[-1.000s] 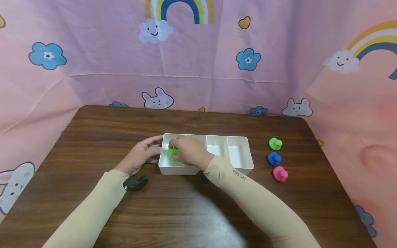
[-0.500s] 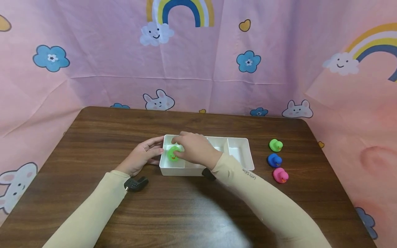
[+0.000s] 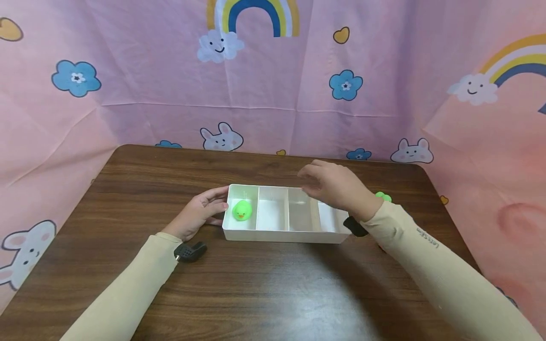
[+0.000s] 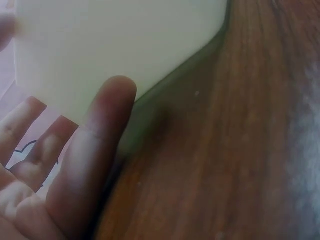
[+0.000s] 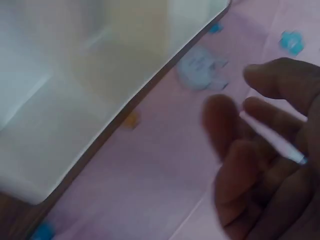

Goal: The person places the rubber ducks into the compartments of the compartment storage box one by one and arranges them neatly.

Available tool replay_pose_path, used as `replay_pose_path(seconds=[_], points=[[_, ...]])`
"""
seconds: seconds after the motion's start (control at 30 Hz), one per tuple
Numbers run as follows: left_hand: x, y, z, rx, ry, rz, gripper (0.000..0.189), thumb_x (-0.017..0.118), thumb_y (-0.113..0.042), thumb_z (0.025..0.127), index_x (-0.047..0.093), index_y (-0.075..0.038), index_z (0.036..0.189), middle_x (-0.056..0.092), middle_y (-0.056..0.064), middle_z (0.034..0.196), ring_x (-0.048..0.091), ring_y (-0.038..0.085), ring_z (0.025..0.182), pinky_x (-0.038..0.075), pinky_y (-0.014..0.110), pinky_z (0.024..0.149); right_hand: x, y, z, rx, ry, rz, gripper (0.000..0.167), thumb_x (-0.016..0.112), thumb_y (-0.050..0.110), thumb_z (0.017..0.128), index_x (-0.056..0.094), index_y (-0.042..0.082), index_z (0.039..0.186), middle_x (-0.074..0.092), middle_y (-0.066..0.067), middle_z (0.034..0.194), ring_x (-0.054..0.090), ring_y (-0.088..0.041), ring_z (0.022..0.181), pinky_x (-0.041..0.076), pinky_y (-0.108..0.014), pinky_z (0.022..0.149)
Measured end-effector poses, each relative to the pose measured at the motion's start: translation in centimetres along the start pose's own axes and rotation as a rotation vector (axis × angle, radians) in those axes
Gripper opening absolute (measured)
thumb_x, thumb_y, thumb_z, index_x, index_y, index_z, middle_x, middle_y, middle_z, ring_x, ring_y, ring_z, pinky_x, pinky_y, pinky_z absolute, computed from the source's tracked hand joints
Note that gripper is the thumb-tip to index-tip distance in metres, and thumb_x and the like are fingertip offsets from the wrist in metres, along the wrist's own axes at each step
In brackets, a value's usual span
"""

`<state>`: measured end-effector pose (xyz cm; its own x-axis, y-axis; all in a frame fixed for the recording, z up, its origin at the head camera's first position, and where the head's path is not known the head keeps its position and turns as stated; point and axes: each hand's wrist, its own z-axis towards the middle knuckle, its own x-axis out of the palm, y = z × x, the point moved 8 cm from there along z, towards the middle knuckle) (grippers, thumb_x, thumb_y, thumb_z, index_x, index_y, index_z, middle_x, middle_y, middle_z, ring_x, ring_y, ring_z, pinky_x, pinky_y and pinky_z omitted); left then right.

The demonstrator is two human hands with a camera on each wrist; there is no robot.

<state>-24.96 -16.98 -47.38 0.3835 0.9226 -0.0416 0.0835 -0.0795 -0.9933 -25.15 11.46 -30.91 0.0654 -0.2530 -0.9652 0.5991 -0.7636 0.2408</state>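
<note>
A white divided tray (image 3: 273, 237) lies on the table with several compartments in a row. In its leftmost compartment sits a green rubber duck (image 3: 242, 210). My left hand (image 3: 197, 212) rests against the tray's left end, its thumb (image 4: 107, 105) on the end wall and other fingers by the far corner. Over the tray's right half is my right hand (image 3: 337, 185), raised, its fingers loosely bent and nothing between them. Another green rubber duck (image 3: 383, 196) shows only partly beyond the right wrist.
The brown wooden table (image 3: 256, 293) carries everything. Behind it hangs a pink cloth (image 3: 264, 85) with rainbows, flowers and rabbits. My right forearm (image 3: 443, 260) covers the table area right of the tray.
My right hand has let go of the green duck in the left compartment and moved right across the tray. The forearm now covers the blue and pink ducks. The left hand stays put.
</note>
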Motion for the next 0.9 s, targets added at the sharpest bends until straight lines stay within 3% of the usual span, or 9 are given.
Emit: replay_pose_path(seconds=[0.17, 0.3, 0.47, 0.7, 0.9], points=[[-0.1, 0.1, -0.1, -0.002, -0.008, 0.013, 0.065, 0.066, -0.021, 0.102, 0.037, -0.009, 0.16, 0.043, 0.02, 0.159, 0.054, 0.038, 0.134, 0.061, 0.043, 0.086, -0.6, -6.3, -2.4, 0.101, -0.003, 0.021, 0.026, 0.075, 0.015, 0.095, 0.072, 0.009, 0.12, 0.071, -0.007, 0.116, 0.068, -0.025, 0.101, 0.058, -0.045, 0.087], [-0.1, 0.2, -0.1, 0.001, -0.006, 0.009, 0.065, 0.065, -0.021, 0.103, 0.036, -0.007, 0.16, 0.041, 0.021, 0.16, 0.058, 0.028, 0.13, 0.061, 0.042, 0.085, -0.7, -11.6, -4.8, 0.211, -0.007, 0.035, 0.026, 0.072, 0.015, 0.097, 0.071, 0.005, 0.12, 0.07, -0.012, 0.115, 0.068, -0.029, 0.103, 0.057, -0.05, 0.089], [0.0, 0.2, -0.2, 0.014, -0.008, 0.001, 0.065, 0.064, -0.02, 0.103, 0.036, -0.006, 0.159, 0.041, 0.023, 0.159, 0.062, 0.021, 0.125, 0.061, 0.041, 0.084, -0.7, -16.7, -7.9, 0.311, 0.041, 0.028, 0.031, 0.07, 0.014, 0.097, 0.068, 0.001, 0.125, 0.068, -0.019, 0.121, 0.065, -0.035, 0.107, 0.053, -0.056, 0.092], [0.0, 0.3, -0.1, 0.007, -0.011, 0.006, 0.064, 0.065, -0.02, 0.103, 0.038, -0.009, 0.159, 0.043, 0.021, 0.159, 0.058, 0.031, 0.13, 0.061, 0.043, 0.085, 1.4, -20.5, -11.5, 0.402, 0.157, 0.082, 0.041, 0.07, 0.018, 0.097, 0.062, -0.002, 0.132, 0.062, -0.026, 0.13, 0.06, -0.045, 0.117, 0.049, -0.064, 0.098], [0.1, 0.1, 0.0, 0.018, -0.005, 0.005, 0.063, 0.065, -0.02, 0.103, 0.038, -0.009, 0.159, 0.043, 0.02, 0.159, 0.06, 0.026, 0.128, 0.061, 0.043, 0.085, 2.3, -20.8, -12.8, 0.432, 0.143, 0.113, 0.036, 0.069, 0.016, 0.097, 0.064, 0.0, 0.129, 0.064, -0.021, 0.124, 0.064, -0.038, 0.107, 0.053, -0.06, 0.092]])
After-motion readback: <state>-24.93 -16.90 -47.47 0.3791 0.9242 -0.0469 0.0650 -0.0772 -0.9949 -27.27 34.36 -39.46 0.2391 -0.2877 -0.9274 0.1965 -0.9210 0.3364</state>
